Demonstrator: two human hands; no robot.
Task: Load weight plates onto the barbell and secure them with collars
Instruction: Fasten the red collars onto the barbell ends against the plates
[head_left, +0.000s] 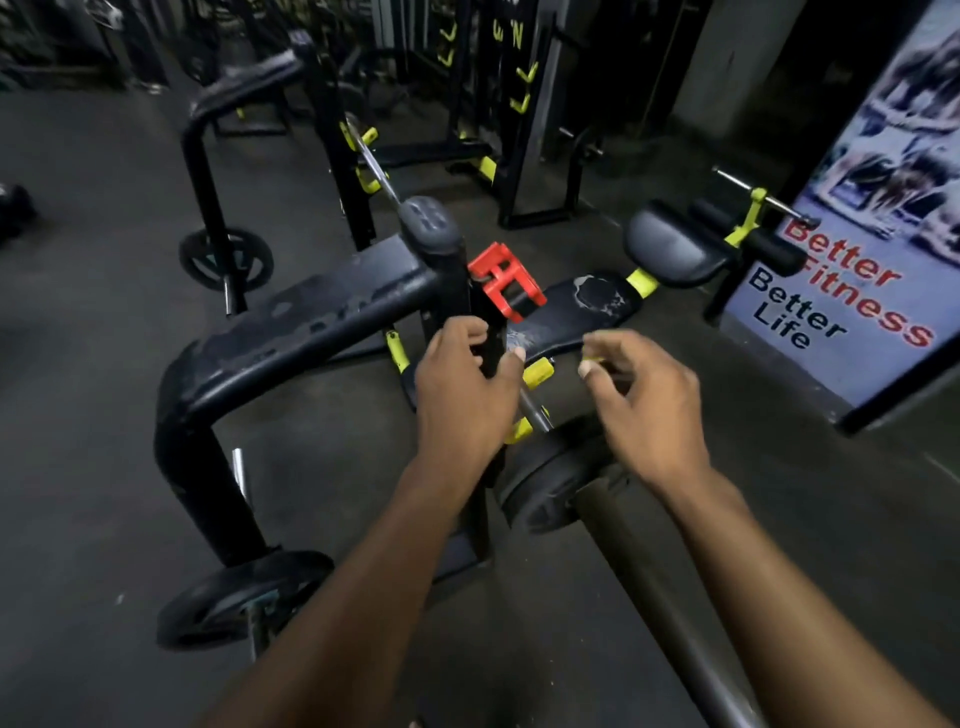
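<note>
Nearest the camera, a dull barbell (670, 592) runs up from the lower right edge toward the middle, and a dark weight plate (545, 483) sits on it just beyond the right forearm. To the lower left another black plate (234, 597) hangs on a peg at the foot of a black bench frame (291, 332).

Both bare arms reach forward over these. The left hand (462, 395) wraps around a narrow black upright post (491, 343) of the frame, fingers curled on its far side and thumb pressed on the near side, so it is clamped on the post. The right hand (644, 400) hovers just beside it with fingers half curled and apart, holding nothing (its fingertips sit near a yellow peg (537, 371), though whether they touch it cannot be told).

Just past the left hand, a red collar (506, 283) rests at the top of the post, against the end of a worn black bench pad (576, 312).

Farther off stand a third plate (226, 260) on the grey floor (104, 389), black and yellow racks (514, 104), and at right a banner (852, 291) reading "Better Fitness Better Life".
</note>
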